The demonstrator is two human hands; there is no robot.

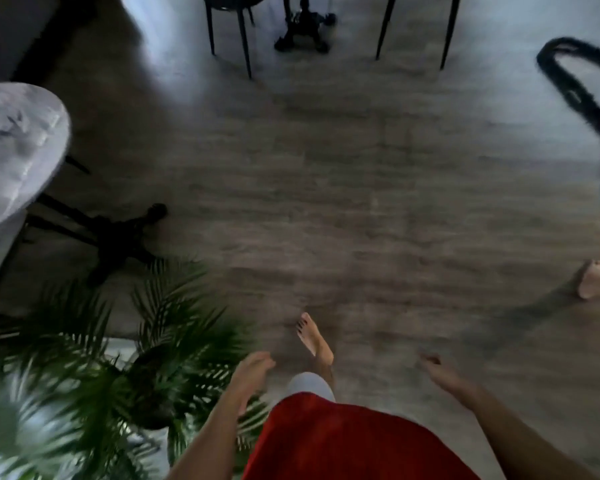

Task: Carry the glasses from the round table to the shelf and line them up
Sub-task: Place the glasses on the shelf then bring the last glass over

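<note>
BAREFOOT ACROSS THE ROOM: A person in a red garment walks over a wood-plank floor with both hands free. The left hand hangs with fingers loose and apart. The right hand, blurred, looks loosely curled around nothing. Beside the left arm, a dark pot holds a leafy palm. Farther left stands the marble-topped round table. Faint clear shapes on its top may be the glasses, though blur leaves that unsettled. The shelf is out of view. The step appears to be a walk to the table for a pickup, best done by skirting the fronds and the table's black pedestal foot, then gripping 1 glass per hand, low on its body. 2 dark chairs stand at the far end.
</note>
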